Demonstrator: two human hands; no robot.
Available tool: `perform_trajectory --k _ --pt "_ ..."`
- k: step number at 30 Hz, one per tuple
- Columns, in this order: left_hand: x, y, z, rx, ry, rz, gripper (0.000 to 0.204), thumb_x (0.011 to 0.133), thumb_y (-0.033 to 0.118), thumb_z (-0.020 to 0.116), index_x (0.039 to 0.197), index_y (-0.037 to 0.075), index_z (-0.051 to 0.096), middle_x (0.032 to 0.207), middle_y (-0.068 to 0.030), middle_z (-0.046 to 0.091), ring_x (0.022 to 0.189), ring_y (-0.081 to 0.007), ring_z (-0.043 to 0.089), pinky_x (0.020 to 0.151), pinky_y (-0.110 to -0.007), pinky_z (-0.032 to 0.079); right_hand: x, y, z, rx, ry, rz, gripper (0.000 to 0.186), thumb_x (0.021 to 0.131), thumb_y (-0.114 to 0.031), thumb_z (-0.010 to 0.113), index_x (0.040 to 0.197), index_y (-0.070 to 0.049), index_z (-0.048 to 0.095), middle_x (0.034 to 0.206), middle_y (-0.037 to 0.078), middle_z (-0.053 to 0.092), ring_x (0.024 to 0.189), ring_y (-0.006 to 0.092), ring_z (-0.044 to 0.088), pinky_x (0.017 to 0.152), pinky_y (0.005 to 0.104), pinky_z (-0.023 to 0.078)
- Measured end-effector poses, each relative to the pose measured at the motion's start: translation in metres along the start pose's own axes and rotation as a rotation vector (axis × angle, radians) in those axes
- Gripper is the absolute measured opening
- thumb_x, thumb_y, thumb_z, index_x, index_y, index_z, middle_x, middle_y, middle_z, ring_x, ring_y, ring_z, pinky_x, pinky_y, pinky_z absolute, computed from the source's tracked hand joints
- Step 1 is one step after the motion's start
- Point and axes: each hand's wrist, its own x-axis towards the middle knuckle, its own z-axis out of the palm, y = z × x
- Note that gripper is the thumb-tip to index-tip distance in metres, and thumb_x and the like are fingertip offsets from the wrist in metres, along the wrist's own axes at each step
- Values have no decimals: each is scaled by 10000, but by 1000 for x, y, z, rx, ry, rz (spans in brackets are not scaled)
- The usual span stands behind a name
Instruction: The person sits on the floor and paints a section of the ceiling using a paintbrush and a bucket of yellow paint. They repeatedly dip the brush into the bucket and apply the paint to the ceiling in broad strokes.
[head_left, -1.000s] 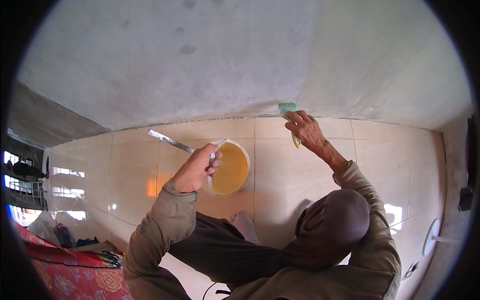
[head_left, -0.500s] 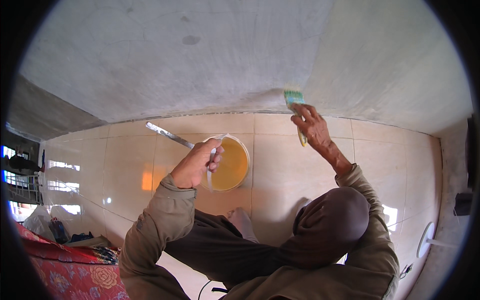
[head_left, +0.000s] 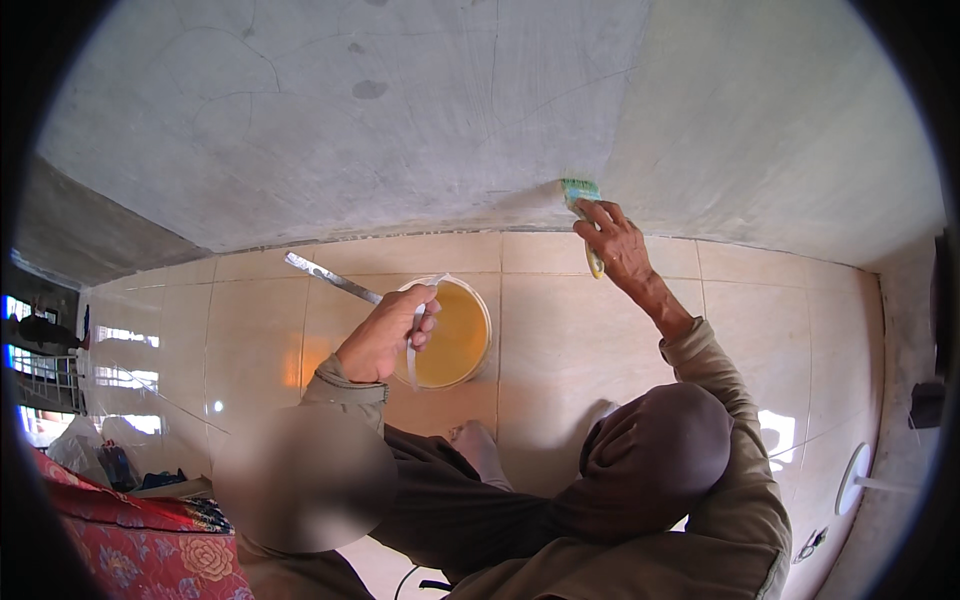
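Holding brush [head_left: 579, 194] in right hand [head_left: 618, 246], bristles at low part of far grey wall [head_left: 440, 130]. Left hand [head_left: 385, 328] closed around metal strip [head_left: 336, 279], above left side of bucket [head_left: 489, 338] with yellow liquid on tiled floor [head_left: 560, 330].

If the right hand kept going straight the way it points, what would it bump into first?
Most likely the grey wall. The right hand holds a brush whose bristles point that way and would meet it first; whether they already touch is hard to tell.
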Motion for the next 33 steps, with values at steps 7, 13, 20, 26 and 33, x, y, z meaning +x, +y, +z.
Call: perform_trajectory --k 7,13,20,26,33 --pt "-1 -1 0 -9 -16 13 292 996 387 515 940 102 542 733 28 457 642 -104 400 672 -297 372 27 -7 -55 -22 134 13 287 775 -17 723 1026 -120 630 1400 68 565 1257 318 556 847 437 603" --pt "2 1 0 -7 -46 20 307 992 407 530 938 105 541 735 28 459 643 -104 403 674 -293 372 2 -2 -4 -86 151 17 306 785 -63 704 1061 -139 595 1480 89 472 1323 361 487 960 493 504" --pt "0 -1 0 -23 -25 20 311 993 416 539 938 110 544 738 28 461 645 -106 407 678 -291 371 -44 -18 49 109 -79 47 256 786 -34 691 1012 -128 616 1428 96 508 1303 364 499 944 493 538" --pt "2 2 2 -17 -32 2 305 997 408 533 950 107 543 741 22 459 647 -109 400 679 -290 365 -64 -12 81 180 -189 39 276 773 -10 710 1007 -132 633 1348 86 555 1218 349 556 859 457 586" --pt "0 3 3 -8 -43 12 301 1006 399 514 948 106 546 741 23 456 653 -112 405 675 -290 365 -64 -6 95 193 -189 55 260 771 -28 712 993 -137 631 1326 72 566 1188 337 573 837 451 584"
